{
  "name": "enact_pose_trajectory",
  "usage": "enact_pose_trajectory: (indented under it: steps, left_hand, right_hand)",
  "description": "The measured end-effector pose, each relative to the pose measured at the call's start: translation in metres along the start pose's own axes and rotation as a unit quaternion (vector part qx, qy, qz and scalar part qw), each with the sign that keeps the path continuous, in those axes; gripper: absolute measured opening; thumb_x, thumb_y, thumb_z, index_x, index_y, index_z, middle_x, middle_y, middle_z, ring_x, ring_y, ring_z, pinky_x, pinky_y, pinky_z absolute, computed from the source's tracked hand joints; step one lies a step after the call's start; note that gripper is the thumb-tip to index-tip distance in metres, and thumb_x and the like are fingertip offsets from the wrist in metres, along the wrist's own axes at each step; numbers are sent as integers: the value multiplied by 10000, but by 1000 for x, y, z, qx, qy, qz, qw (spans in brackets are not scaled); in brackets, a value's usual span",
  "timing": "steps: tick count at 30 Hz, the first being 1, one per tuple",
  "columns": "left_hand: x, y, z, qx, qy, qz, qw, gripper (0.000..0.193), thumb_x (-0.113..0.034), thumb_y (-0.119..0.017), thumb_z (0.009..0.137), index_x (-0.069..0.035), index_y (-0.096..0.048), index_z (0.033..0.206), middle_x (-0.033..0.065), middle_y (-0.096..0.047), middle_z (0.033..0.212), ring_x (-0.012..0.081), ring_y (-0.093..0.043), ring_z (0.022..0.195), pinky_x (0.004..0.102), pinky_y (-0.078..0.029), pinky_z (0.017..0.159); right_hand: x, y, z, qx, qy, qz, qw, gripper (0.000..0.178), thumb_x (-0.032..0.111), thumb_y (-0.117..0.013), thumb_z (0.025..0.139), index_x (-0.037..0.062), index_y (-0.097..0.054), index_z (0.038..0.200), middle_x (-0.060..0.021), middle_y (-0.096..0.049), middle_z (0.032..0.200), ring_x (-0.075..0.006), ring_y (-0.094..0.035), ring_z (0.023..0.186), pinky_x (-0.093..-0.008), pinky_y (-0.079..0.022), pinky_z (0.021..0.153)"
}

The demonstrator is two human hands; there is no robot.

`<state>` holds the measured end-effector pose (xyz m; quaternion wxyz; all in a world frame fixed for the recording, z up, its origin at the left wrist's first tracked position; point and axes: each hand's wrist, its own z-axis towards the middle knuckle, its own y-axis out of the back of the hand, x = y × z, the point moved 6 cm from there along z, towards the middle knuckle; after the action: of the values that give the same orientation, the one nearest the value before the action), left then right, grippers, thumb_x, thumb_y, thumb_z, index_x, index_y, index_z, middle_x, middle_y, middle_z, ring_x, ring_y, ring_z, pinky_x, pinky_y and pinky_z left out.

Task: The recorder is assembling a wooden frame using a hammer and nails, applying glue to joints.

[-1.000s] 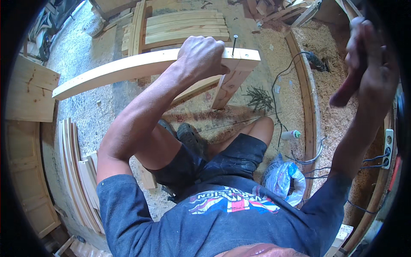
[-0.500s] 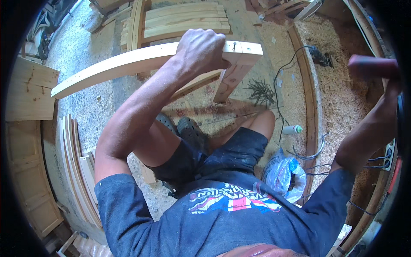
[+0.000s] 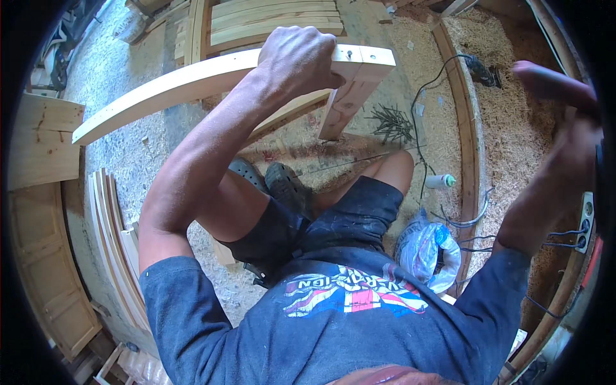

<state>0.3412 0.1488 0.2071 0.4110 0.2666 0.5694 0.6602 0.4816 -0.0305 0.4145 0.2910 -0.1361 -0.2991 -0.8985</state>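
Observation:
My left hand point(image 3: 298, 61) is clamped over the top of a long curved pale wooden plank point(image 3: 167, 86), near its right end. That end rests on a short upright wooden block point(image 3: 346, 102). My right hand point(image 3: 555, 96) is raised at the far right, well away from the plank. It is blurred by motion, and whether it holds anything cannot be made out. I am crouched on a floor covered in sawdust, with my knee point(image 3: 394, 170) and dark shoes point(image 3: 282, 183) under the plank.
A pile of nails point(image 3: 391, 122) and a black cable point(image 3: 417, 109) lie beyond my knee. Nearby are a small white bottle point(image 3: 443, 181) and a plastic bag point(image 3: 427, 250). Curved slats point(image 3: 112, 244) are stacked on the left. Boards point(image 3: 276, 19) lie ahead, and a curved beam point(image 3: 471, 128) runs along the right.
My right hand has swung from high at the upper right down and outward, now blurred. The nail that stood at the plank's end a second ago no longer shows. My left hand keeps its hold.

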Motion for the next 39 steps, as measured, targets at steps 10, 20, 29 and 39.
enact_pose_trajectory:
  steps: [10, 20, 29, 39]
  left_hand:
    - [-3, 0, 4, -18, -28, 13, 999, 407, -418, -829, 693, -54, -737, 850, 144, -704, 667, 294, -714, 631, 397, -569, 609]
    - [-3, 2, 1, -18, -21, -14, 1000, 401, -405, -822, 708, -36, -712, 820, 167, -708, 704, 323, -716, 659, 414, -566, 626]
    - [44, 7, -3, 95, 74, 4, 993, 496, -377, -887, 637, -42, -691, 946, 165, -726, 850, 351, -708, 840, 453, -551, 751]
    - [84, 159, -85, -121, 239, -205, 942, 444, -242, -880, 741, -25, -726, 1097, 62, -750, 975, 129, -683, 904, 322, -536, 837]
  right_hand:
    - [-48, 7, -33, 129, -172, 150, 965, 314, 133, -617, 979, -13, -605, 1257, -75, -651, 773, -117, -624, 670, -249, -459, 593]
    - [-64, -25, -107, 257, -186, -42, 947, 428, 74, -576, 975, 26, -542, 1399, -60, -619, 720, -121, -594, 638, -285, -458, 547]
    - [-158, -79, -352, 110, -385, -36, 916, 263, 155, -571, 995, 24, -593, 1222, -6, -562, 731, -94, -535, 558, -239, -441, 513]
    - [-172, -227, -477, 231, -375, 3, 898, 448, 219, -665, 931, 23, -587, 1327, -232, -666, 1010, -317, -680, 892, -461, -548, 838]
